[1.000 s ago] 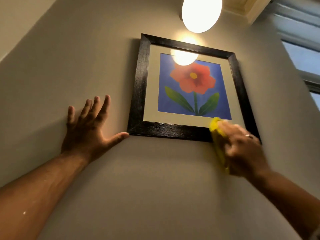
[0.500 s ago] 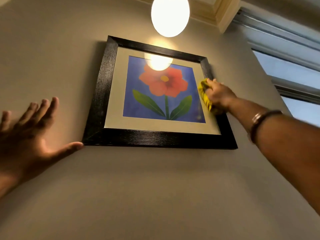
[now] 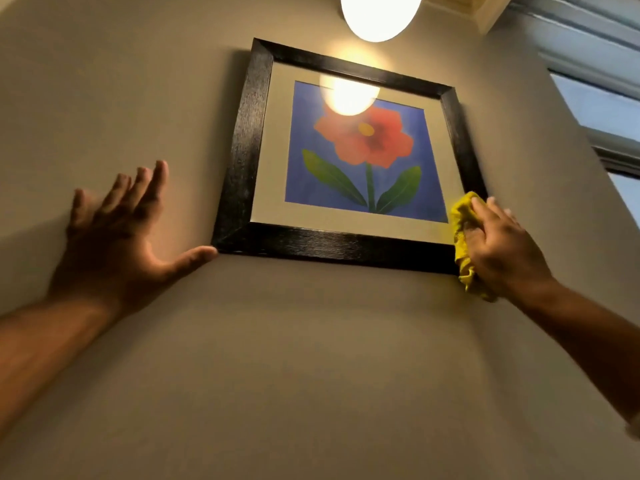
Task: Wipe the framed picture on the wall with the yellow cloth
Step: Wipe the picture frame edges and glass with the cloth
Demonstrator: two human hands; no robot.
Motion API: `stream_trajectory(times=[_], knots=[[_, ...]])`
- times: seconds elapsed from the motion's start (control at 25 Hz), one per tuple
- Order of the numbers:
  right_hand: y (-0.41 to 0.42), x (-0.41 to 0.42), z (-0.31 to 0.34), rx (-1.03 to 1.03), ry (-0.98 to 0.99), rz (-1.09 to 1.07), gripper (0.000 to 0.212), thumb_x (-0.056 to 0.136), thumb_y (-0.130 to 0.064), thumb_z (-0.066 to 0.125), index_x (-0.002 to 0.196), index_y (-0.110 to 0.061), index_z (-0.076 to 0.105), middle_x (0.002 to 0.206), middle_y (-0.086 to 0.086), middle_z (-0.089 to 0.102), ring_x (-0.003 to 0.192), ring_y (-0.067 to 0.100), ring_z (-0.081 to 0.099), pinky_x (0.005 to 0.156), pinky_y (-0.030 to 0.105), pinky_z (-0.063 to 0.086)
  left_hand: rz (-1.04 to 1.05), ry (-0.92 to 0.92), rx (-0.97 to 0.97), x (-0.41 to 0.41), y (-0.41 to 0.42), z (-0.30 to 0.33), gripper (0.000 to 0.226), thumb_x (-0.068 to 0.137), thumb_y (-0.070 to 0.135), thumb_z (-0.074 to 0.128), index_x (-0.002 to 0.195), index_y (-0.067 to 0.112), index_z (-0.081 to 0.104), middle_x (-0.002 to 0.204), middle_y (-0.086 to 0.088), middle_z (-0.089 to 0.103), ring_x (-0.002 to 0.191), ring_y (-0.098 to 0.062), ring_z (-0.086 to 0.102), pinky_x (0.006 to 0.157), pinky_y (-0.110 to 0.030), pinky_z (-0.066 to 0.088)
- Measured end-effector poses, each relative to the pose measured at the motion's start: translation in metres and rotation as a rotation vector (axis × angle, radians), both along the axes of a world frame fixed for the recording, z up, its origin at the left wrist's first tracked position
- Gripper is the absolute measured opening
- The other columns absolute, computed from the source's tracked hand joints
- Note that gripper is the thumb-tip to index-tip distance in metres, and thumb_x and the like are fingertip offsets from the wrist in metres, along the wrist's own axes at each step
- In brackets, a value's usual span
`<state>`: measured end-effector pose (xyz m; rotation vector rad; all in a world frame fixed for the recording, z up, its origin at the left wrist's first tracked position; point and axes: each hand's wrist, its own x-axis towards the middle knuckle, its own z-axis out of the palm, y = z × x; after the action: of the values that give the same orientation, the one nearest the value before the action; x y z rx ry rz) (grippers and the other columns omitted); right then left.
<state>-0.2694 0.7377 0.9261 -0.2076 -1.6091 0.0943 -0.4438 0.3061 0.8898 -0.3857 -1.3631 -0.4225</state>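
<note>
Gripping crumpled yellow cloth, right hand rubs grainy black frame; left hand splayed.

Head camera (only view) looks steeply up, close to wall.

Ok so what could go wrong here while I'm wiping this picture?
1. The right hand pushes the yellow cloth on the lower right corner of the framed picture; it may tilt or unhook.
2. Only the left hand's thumb touches the frame, so bracing looks weak.
3. Glare from the lamp on the glass could hide smears.
</note>
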Motion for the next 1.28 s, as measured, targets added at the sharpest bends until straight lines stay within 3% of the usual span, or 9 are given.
stream_trajectory(times=[0.2, 0.36, 0.48, 0.64, 0.76, 0.92, 1.08, 1.16, 1.28], knots=[[-0.129, -0.027, -0.02, 0.148, 0.11, 0.008, 0.034, 0.085, -0.028, 0.036, 0.113, -0.016, 0.054, 0.121, 0.016, 0.056, 0.113, 0.04, 0.049, 0.097, 0.049, 0.038, -0.035, -0.063, -0.018, 0.016, 0.003, -0.01, 0.105, 0.069, 0.089, 0.029, 0.152, 0.038, -0.009, 0.162, -0.008, 0.02, 0.149, -0.027, 0.019, 0.118, -0.057, 0.006], [-0.22, -0.054, 0.0, 0.516, -0.176, 0.08, 0.045, 0.098, -0.037, 0.037, 0.139, -0.02, 0.04, 0.154, 0.011, 0.035, 0.143, 0.036, 0.027, 0.116, 0.047, 0.02, -0.039, -0.076, -0.035, 0.02, 0.003, -0.011, 0.104, 0.069, 0.089, 0.025, 0.152, 0.036, -0.008, 0.163, -0.009, 0.018, 0.15, -0.028, 0.016, 0.119, -0.056, 0.006], [-0.194, -0.044, -0.001, 0.653, -0.283, 0.092, 0.051, 0.098, -0.04, 0.035, 0.146, -0.023, 0.032, 0.158, 0.008, 0.028, 0.146, 0.031, 0.022, 0.118, 0.045, 0.017, -0.045, -0.087, -0.046, 0.021, 0.003, -0.01, 0.104, 0.069, 0.089, 0.024, 0.153, 0.036, -0.006, 0.163, -0.009, 0.017, 0.15, -0.028, 0.015, 0.119, -0.056, 0.005], [-0.085, -0.002, 0.025, 0.113, -0.114, 0.04, 0.033, 0.09, -0.024, 0.036, 0.119, -0.026, 0.05, 0.13, 0.023, 0.052, 0.112, 0.042, 0.055, 0.097, 0.052, 0.047, -0.067, -0.075, -0.053, 0.021, 0.003, -0.011, 0.104, 0.068, 0.089, 0.024, 0.153, 0.037, -0.006, 0.163, -0.009, 0.016, 0.15, -0.027, 0.013, 0.12, -0.054, 0.002], [-0.07, 0.006, 0.084, -0.171, 0.002, -0.119, 0.04, 0.09, -0.026, 0.03, 0.123, -0.013, 0.049, 0.134, 0.025, 0.045, 0.124, 0.043, 0.041, 0.103, 0.051, 0.038, -0.062, -0.066, -0.052, 0.02, 0.003, -0.01, 0.106, 0.067, 0.09, 0.024, 0.153, 0.037, -0.006, 0.163, -0.008, 0.016, 0.15, -0.026, 0.014, 0.12, -0.053, 0.001], [-0.169, -0.043, 0.121, 0.244, 0.014, 0.063, 0.03, 0.087, -0.025, 0.046, 0.112, -0.013, 0.057, 0.122, 0.019, 0.055, 0.112, 0.039, 0.05, 0.092, 0.042, 0.04, -0.052, -0.073, -0.038, 0.018, 0.002, -0.011, 0.104, 0.069, 0.089, 0.025, 0.153, 0.038, -0.009, 0.164, -0.007, 0.014, 0.151, -0.024, 0.012, 0.12, -0.052, 0.001], [-0.151, -0.043, 0.07, 0.709, -0.243, 0.047, 0.049, 0.097, -0.04, 0.038, 0.142, -0.022, 0.037, 0.153, 0.011, 0.036, 0.14, 0.031, 0.031, 0.113, 0.045, 0.025, -0.039, -0.097, -0.04, 0.02, 0.003, -0.01, 0.104, 0.069, 0.089, 0.026, 0.152, 0.038, -0.01, 0.164, -0.004, 0.012, 0.151, -0.023, 0.01, 0.12, -0.052, 0.001], [-0.096, -0.021, 0.078, 0.59, -0.156, 0.034, 0.038, 0.098, -0.03, 0.039, 0.133, -0.018, 0.045, 0.136, 0.016, 0.049, 0.124, 0.039, 0.048, 0.103, 0.048, 0.041, -0.04, -0.099, -0.036, 0.019, 0.003, -0.01, 0.104, 0.068, 0.089, 0.025, 0.152, 0.039, -0.009, 0.164, -0.003, 0.013, 0.151, -0.022, 0.01, 0.121, -0.052, 0.002], [-0.07, 0.0, 0.131, 0.077, -0.048, -0.047, 0.032, 0.093, -0.024, 0.038, 0.121, -0.011, 0.048, 0.128, 0.025, 0.05, 0.112, 0.046, 0.049, 0.097, 0.049, 0.041, -0.044, -0.086, -0.031, 0.016, 0.002, -0.01, 0.103, 0.069, 0.09, 0.026, 0.152, 0.041, -0.009, 0.164, -0.001, 0.013, 0.151, -0.021, 0.011, 0.121, -0.052, 0.002]])
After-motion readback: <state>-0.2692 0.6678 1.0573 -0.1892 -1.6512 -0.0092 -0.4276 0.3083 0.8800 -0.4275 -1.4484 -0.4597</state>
